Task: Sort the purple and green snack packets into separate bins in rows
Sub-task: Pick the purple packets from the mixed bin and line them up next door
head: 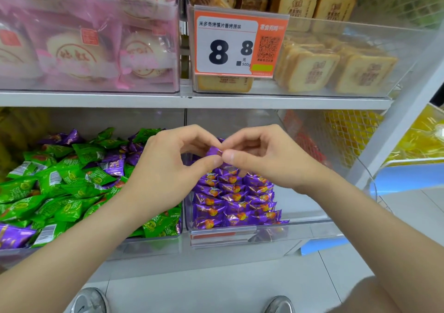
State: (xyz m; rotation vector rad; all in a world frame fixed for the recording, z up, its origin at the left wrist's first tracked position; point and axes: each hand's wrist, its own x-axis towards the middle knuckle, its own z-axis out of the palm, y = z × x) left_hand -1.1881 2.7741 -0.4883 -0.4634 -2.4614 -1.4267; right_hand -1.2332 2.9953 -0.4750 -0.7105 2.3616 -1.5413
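2 hands meet above the right bin (303, 204), the left hand (168, 166) and right hand (264, 158) each pinching an end of 1 purple packet (213, 150) between thumb and fingertips, apparently squaring it up before it joins the tidy purple rows (235, 199) below. Green packets (67, 187) lie heaped with stray purple packets (113, 166) in the left bin (144, 244), so much sorting looks unfinished.

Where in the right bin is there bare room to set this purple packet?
Bare floor of the right bin, between the purple rows and its right wall. The left bin is crowded, heaped with green packets and stray purple ones.
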